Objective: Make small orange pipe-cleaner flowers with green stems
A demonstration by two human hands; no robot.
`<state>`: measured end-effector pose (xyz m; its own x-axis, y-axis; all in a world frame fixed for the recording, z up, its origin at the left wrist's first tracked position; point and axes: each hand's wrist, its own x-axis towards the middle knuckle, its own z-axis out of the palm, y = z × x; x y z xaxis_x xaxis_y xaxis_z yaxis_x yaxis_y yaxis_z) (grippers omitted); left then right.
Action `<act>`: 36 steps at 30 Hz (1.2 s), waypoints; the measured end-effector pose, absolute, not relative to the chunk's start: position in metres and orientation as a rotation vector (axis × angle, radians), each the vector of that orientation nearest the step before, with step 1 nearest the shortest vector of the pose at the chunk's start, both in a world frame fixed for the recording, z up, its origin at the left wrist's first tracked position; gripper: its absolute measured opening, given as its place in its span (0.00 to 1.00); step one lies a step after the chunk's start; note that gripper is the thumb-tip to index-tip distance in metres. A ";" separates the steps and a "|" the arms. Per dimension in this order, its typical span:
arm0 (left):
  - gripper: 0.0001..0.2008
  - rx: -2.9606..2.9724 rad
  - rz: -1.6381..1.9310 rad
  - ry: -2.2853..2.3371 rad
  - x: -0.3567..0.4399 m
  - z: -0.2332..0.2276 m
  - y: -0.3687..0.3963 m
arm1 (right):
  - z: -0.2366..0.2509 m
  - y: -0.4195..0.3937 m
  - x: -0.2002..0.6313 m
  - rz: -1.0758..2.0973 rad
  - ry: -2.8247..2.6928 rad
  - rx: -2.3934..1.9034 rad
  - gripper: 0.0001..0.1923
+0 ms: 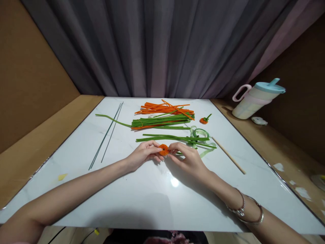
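My left hand (143, 154) and my right hand (186, 159) meet at the middle of the white table (142, 203). Between their fingertips they pinch a small orange pipe-cleaner flower (164, 149), with a green stem running off behind my right hand. Just beyond lie loose green pipe cleaners (172, 138) and a roll of green floral tape (200, 134). Farther back sit a bundle of green pipe cleaners (162, 121) and a pile of orange pipe cleaners (165, 107).
A finished orange flower with a green stem (204, 119) lies at the back right. Thin dark wires (108, 134) lie on the left, a wooden stick (228, 155) on the right. A pastel lidded cup (256, 98) stands on the right wooden ledge.
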<state>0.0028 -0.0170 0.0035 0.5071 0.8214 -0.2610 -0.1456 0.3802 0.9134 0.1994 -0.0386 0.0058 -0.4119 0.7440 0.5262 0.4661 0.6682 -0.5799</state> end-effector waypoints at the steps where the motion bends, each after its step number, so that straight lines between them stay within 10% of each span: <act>1: 0.10 0.998 0.711 0.816 0.003 0.004 -0.017 | 0.006 -0.038 0.199 0.436 -2.077 -0.922 0.03; 36: 0.15 1.020 0.714 0.780 0.003 0.003 -0.016 | 0.013 -0.037 0.203 0.529 -1.950 -0.956 0.02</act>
